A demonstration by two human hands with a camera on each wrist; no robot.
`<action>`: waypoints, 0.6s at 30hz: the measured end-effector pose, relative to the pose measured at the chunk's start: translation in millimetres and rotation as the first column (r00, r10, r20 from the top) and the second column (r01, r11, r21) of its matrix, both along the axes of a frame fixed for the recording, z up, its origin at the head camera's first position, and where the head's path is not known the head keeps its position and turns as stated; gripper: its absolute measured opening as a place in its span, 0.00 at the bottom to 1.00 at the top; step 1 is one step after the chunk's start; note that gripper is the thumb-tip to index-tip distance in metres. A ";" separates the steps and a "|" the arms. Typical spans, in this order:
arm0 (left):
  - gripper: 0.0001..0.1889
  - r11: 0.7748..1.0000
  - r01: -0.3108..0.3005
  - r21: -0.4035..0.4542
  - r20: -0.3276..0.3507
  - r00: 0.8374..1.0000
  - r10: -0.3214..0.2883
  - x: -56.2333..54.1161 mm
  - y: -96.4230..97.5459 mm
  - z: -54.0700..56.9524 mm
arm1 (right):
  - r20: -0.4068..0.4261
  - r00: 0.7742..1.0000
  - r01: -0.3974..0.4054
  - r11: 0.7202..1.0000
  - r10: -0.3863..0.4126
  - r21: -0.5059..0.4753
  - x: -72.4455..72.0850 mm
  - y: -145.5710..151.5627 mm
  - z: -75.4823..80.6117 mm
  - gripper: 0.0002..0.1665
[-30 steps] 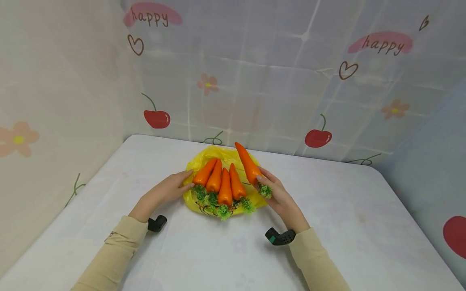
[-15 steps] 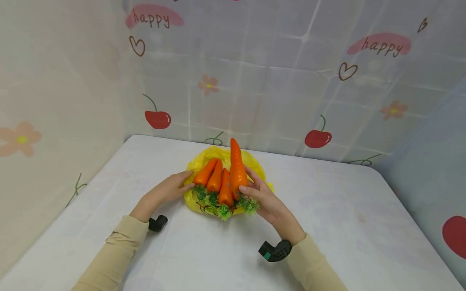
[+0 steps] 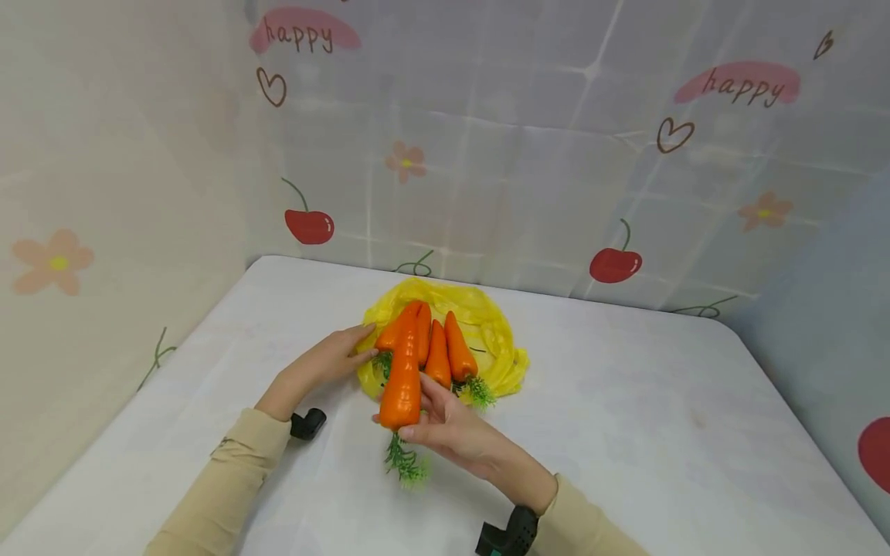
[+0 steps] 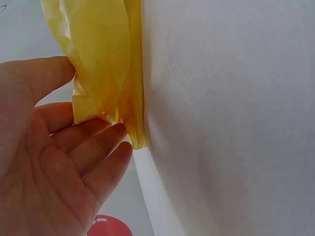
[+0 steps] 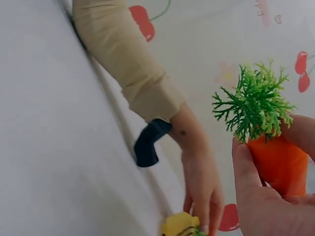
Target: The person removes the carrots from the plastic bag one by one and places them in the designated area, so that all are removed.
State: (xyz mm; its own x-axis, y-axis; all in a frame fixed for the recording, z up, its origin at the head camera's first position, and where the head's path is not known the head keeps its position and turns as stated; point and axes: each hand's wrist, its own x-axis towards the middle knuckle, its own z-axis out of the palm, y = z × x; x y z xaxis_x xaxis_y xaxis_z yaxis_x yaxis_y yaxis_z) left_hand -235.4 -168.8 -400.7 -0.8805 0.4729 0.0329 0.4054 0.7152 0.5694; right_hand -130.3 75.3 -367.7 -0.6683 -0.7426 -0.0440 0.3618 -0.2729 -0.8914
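My right hand (image 3: 459,436) grips a toy orange carrot (image 3: 402,386) near its thick end, lifted in front of the bag with its tip pointing away. Its green leafy top (image 5: 256,103) sticks out past the fingers in the right wrist view. Several more carrots (image 3: 459,351) lie on a crumpled yellow plastic bag (image 3: 497,332); the lifted carrot partly covers those on the left. At the bag's left edge, my left hand (image 3: 330,359) holds the yellow plastic between thumb and fingers, as the left wrist view (image 4: 59,147) shows.
A white-covered table (image 3: 626,417) extends on both sides of the bag. Behind it hangs a printed curtain (image 3: 521,177) with cherries and flowers, close to the table's back edge. Each wrist wears a black device (image 3: 308,423).
My right hand has swung the carrot from the bag's right side, leftward and nearer to me. The left hand stays at the bag's left edge.
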 end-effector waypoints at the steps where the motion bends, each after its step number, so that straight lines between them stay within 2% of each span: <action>1: 0.30 1.000 0.001 -0.001 -0.003 1.000 -0.001 -0.2 0.1 0.1 | 0.018 1.000 -0.019 1.000 0.019 -0.005 2.7 -3.1 -3.6 0.47; 5: 0.29 1.000 0.002 -0.011 -0.010 1.000 -0.002 -0.7 0.1 0.4 | 0.037 0.992 -0.120 0.992 0.121 -0.041 12.0 -12.4 -20.5 0.45; 10: 0.29 1.000 0.001 -0.028 -0.024 1.000 -0.002 -0.8 -0.9 0.2 | 0.029 0.967 -0.252 0.964 0.255 -0.083 22.7 -20.1 -39.8 0.48; 13: 0.30 1.000 0.006 -0.029 -0.033 0.999 -0.007 -1.1 -0.8 0.0 | 0.092 0.955 -0.275 0.958 0.282 -0.081 29.1 -23.5 -47.6 0.48; 18: 0.29 0.999 0.017 -0.029 -0.037 0.999 -0.018 -1.4 -0.4 0.4 | 0.222 0.939 -0.262 0.964 0.264 -0.037 37.3 -27.1 -55.5 0.43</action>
